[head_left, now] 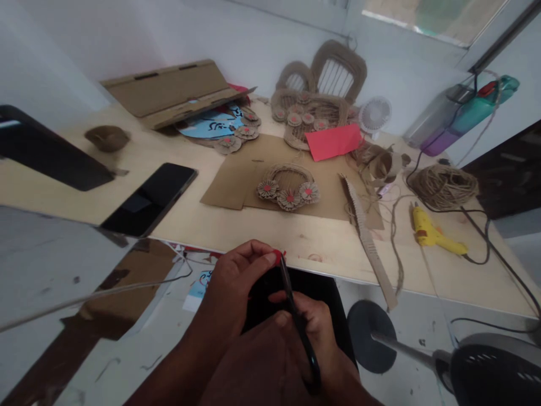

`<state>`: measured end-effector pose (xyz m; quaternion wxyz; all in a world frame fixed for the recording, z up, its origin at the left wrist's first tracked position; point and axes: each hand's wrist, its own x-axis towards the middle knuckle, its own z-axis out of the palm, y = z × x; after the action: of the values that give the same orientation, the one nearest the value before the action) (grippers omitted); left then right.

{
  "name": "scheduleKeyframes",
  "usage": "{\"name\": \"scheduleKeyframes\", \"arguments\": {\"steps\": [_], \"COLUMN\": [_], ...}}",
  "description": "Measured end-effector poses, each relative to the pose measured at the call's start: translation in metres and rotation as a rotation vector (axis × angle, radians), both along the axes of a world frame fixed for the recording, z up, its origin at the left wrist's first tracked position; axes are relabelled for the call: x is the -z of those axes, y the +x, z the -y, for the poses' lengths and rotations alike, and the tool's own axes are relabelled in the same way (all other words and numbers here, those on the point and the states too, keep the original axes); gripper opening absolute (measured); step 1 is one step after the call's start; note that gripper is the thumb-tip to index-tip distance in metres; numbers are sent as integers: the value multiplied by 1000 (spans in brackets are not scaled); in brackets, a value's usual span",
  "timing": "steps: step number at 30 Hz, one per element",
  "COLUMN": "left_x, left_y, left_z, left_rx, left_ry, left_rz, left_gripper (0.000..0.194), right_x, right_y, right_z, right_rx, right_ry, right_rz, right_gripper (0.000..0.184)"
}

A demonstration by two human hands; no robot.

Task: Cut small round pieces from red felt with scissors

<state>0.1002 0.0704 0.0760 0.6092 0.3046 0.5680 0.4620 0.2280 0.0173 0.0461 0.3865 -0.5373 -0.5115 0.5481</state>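
My left hand (240,276) pinches a small piece of red paper (278,257) between thumb and fingers, just in front of the table's edge. In my right hand (315,321) is a pair of black-handled scissors (302,332), its blades pointing up and meeting the red piece. Whether the blades are parted I cannot make out. Beyond my hands, a ring-shaped twine ornament with pleated paper flowers and red centres (289,194) rests on a brown cardboard sheet (262,152). A larger sheet of red paper (333,141) lies farther back.
A yellow glue gun (437,231), a twine ball (446,186) and a toothed cardboard strip (369,242) occupy the right side. A phone (150,198) lies left. Twine frames (338,70), a small fan (375,114) and an opened cardboard box (169,93) stand along the back.
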Motion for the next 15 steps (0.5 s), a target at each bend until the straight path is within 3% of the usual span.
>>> {"name": "scheduleKeyframes", "arguments": {"steps": [15], "left_x": [-4], "left_y": [6], "left_z": [4], "left_rx": [-53], "left_ry": [-72], "left_rz": [50], "left_gripper": [12], "right_x": [-2], "right_y": [-2], "right_z": [0], "right_rx": [25], "right_ry": [-10], "right_rz": [-59], "right_gripper": [29]}}
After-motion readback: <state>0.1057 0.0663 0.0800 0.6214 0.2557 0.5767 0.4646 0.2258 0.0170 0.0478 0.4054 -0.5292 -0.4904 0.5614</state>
